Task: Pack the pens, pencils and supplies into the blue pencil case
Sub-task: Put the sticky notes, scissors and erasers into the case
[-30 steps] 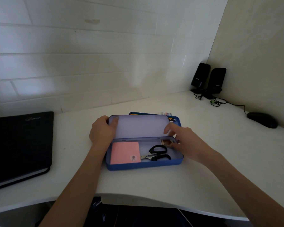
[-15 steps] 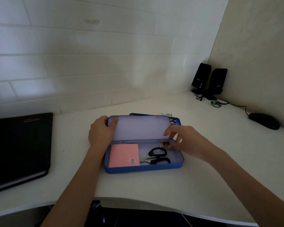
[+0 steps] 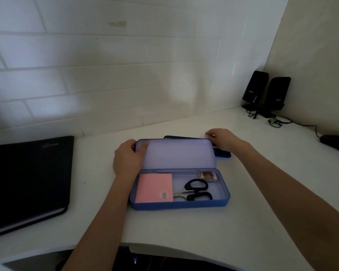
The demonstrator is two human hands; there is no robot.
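Observation:
The blue pencil case [image 3: 180, 205] lies open on the white desk, its lid [image 3: 176, 153] standing upright. Inside lie a pink sticky-note pad [image 3: 154, 187], black-handled scissors [image 3: 197, 189] and a small brown eraser [image 3: 208, 176]. My left hand [image 3: 126, 158] grips the lid's left end. My right hand [image 3: 224, 138] reaches behind the lid over a blue tray [image 3: 222, 153] that is mostly hidden by the lid; what its fingers touch is hidden.
A black notebook [image 3: 29, 180] lies at the left. Two black speakers [image 3: 266, 92] with cables stand in the back right corner, and a black mouse [image 3: 335, 143] sits at the right edge. The desk's front edge curves inward near me.
My right hand left the case's right end, where the eraser now lies, and moved up behind the lid. My left hand still holds the lid.

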